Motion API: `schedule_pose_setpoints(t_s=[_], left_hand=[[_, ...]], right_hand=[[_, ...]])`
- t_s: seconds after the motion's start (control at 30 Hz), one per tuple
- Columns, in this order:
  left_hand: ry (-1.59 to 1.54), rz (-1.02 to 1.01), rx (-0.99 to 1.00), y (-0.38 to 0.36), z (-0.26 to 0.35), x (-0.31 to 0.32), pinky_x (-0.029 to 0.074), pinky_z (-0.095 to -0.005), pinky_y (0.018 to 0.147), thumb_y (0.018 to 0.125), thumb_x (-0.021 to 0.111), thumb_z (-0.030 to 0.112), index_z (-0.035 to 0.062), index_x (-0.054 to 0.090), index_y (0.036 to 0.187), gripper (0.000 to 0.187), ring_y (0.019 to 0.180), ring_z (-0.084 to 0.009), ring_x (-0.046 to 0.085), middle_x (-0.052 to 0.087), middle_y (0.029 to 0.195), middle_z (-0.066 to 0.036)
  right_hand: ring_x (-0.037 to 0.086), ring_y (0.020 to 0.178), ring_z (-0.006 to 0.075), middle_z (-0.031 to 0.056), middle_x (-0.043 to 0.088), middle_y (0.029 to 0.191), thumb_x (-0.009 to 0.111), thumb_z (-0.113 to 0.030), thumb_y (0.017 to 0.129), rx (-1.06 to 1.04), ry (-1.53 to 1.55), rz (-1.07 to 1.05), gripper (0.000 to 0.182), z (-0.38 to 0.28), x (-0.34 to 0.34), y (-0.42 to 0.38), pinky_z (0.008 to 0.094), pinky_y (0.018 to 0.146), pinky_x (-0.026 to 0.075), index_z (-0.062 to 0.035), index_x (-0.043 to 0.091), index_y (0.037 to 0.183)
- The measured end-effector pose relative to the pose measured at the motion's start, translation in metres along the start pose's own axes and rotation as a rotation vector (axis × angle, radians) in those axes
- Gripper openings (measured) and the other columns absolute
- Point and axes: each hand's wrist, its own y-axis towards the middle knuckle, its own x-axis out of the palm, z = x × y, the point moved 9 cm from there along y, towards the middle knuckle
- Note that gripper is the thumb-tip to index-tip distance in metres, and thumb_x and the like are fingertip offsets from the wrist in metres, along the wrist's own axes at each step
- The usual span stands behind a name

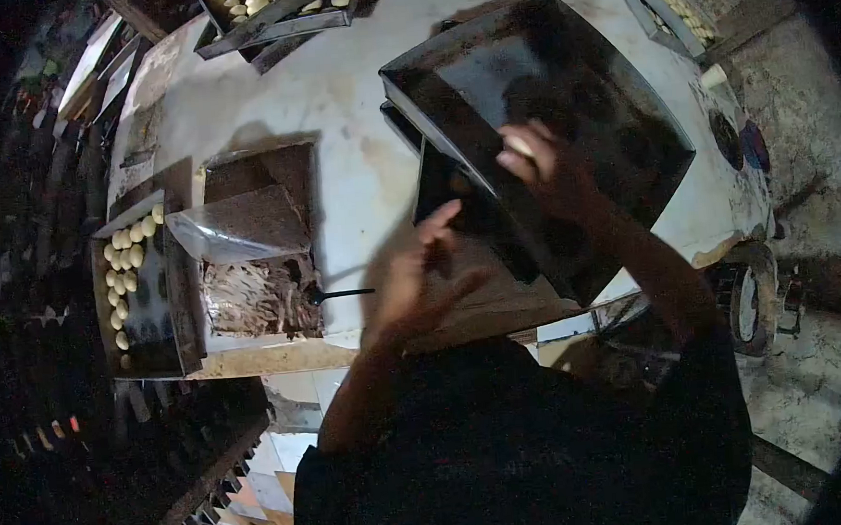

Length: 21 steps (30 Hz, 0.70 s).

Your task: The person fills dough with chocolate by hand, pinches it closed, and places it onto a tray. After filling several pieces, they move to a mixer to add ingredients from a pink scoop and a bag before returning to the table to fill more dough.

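My left hand point(421, 277) is over the near edge of the table, just left of a black tray, its fingers stretched and apart with nothing visible in them. Above the large black metal tray point(613, 106), my right hand point(552, 173) has its fingers curled together, somewhat blurred. A pale spot shows among those fingertips; whether it is a held thing or a lit finger I cannot make out. The large tray rests at a tilt on top of another dark tray point(425, 180), whose surface is mostly in shadow.
At left, a tray point(185, 315) carries several pale dough balls point(126, 256). Beside it lies a brown, smeared filling point(254, 297) partly under plastic film point(245, 225), with a black-handled tool point(345, 293). More trays of dough balls point(271, 26) point(680, 11) stand along the far table edge point(405, 4).
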Motion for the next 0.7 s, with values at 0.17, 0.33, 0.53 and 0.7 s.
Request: schedule_pose_setpoints(t_s=[0.17,0.33,0.53,0.7], left_hand=[[-0.424,0.37,-0.096,-0.047,-0.045,-0.085,0.04,-0.02,0.064,0.075,0.077,0.003,0.0082,0.055,0.121,0.051,0.072,-0.0054,0.047,0.046,0.082,0.003],[-0.332,0.703,-0.278,-0.148,-0.142,-0.178,0.037,-0.019,0.058,0.083,0.07,0.005,0.0045,0.061,0.103,0.022,0.065,-0.004,0.045,0.047,0.079,0.005],[0.478,1.144,-0.482,-0.297,-0.251,-0.427,0.047,-0.0322,0.066,0.084,0.068,0.023,-0.0025,0.064,0.104,0.032,0.072,-0.0218,0.061,0.062,0.079,-0.013],[0.57,0.979,-0.912,-0.298,-0.43,-0.577,0.048,-0.045,0.08,0.085,0.057,0.051,-0.0041,0.061,0.111,0.061,0.093,-0.0363,0.063,0.065,0.101,-0.023]], right_hand=[[0.041,0.126,0.0315,0.0197,0.035,0.14,0.047,-0.025,0.097,-0.184,-0.519,0.008,0.046,0.011,0.013,0.023,0.0403,0.105,0.034,-0.0007,0.038,0.135],[0.045,0.12,0.0308,0.0189,0.04,0.134,0.049,-0.022,0.095,-0.088,-0.568,0.223,0.042,-0.033,-0.024,0.026,0.0395,0.1,0.038,-0.0007,0.042,0.131],[0.05,0.114,0.03,0.018,0.047,0.127,0.051,-0.02,0.093,-0.061,-0.638,0.613,0.038,-0.133,-0.023,0.002,0.0386,0.093,0.043,-0.0007,0.048,0.126],[0.057,0.104,0.0276,0.016,0.053,0.118,0.053,-0.018,0.093,-0.074,-0.359,0.503,0.027,-0.216,0.066,0.016,0.0372,0.084,0.049,-0.0026,0.056,0.115]])
